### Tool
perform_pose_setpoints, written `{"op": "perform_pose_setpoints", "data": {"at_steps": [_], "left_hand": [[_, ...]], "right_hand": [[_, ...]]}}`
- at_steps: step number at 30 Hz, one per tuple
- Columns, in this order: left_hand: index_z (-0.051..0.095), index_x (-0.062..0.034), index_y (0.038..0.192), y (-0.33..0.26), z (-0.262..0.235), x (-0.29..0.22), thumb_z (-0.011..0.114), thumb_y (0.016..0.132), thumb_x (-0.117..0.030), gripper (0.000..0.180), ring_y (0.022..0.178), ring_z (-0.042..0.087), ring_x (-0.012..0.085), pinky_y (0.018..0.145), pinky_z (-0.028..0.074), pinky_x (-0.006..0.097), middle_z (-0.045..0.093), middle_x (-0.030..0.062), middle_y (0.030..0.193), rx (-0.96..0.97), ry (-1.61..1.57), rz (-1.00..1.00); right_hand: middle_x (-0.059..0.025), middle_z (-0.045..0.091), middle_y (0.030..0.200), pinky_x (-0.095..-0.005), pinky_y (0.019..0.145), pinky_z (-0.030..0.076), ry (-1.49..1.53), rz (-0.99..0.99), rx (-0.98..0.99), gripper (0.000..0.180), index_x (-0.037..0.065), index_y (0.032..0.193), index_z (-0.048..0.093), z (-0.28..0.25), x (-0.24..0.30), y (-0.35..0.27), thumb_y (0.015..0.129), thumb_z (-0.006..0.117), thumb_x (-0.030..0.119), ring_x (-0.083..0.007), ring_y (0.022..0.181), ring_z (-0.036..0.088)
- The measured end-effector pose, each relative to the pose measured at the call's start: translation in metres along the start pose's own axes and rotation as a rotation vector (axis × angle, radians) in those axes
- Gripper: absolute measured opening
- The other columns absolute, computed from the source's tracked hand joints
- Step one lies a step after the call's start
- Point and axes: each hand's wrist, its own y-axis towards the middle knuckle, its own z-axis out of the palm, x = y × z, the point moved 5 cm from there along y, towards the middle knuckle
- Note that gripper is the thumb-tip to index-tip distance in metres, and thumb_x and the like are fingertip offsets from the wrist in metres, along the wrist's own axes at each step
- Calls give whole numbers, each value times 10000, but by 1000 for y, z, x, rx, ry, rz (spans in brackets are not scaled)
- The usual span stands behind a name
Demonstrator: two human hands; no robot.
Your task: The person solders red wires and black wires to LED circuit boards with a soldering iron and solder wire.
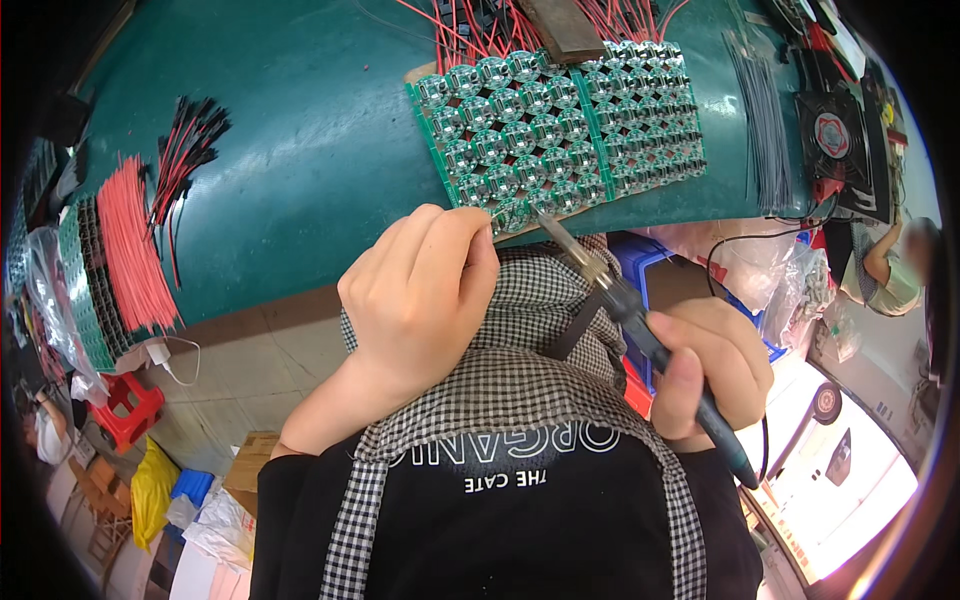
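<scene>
My right hand (715, 365) grips a soldering iron (625, 305) by its dark handle. The iron slants up and to the left, its tip at the front row of a green circuit board panel (520, 135). Beside that tip, at the panel's near left corner, my left hand (420, 285) is closed with thumb and forefinger together; whatever it pinches is hidden. The panel carries rows of round boards with small metal parts. A second, similar panel (650, 120) adjoins it on the right. A dark flat bar (563, 30) lies across their far edge.
Red wires (620, 20) spread behind the panels. Grey wires (763, 130) and a black fan (832, 135) are at the right of the green table (300, 180). Red wires (135, 245) and black-ended leads (190, 140) lie left. A blue crate (640, 260) stands below; another person (885, 265) is far right.
</scene>
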Motion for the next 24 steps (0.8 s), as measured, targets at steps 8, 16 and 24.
{"op": "perform_pose_setpoints", "data": {"at_steps": [8,16,24], "left_hand": [[617,-24,847,3,3,-1,670,746,81,155,486,427,104,455,352,251,522,26,645,-30,-85,-8],[601,-56,838,5,8,5,678,733,10,147,551,562,198,490,443,306,558,49,677,-62,-74,-41],[608,-59,838,2,6,6,683,731,10,148,551,559,196,491,443,301,555,48,674,-57,-67,-51]], "right_hand": [[-115,642,749,-312,520,517,2,-49,40,186,-53,908,658,0,2,-15,731,654,6,-237,600,640],[-138,648,763,-309,511,523,-4,-38,11,227,-78,966,640,7,3,-10,773,673,38,-240,603,643],[-197,650,738,-288,534,476,-65,140,-28,254,-95,897,656,13,0,-10,843,592,145,-242,612,619]]}}
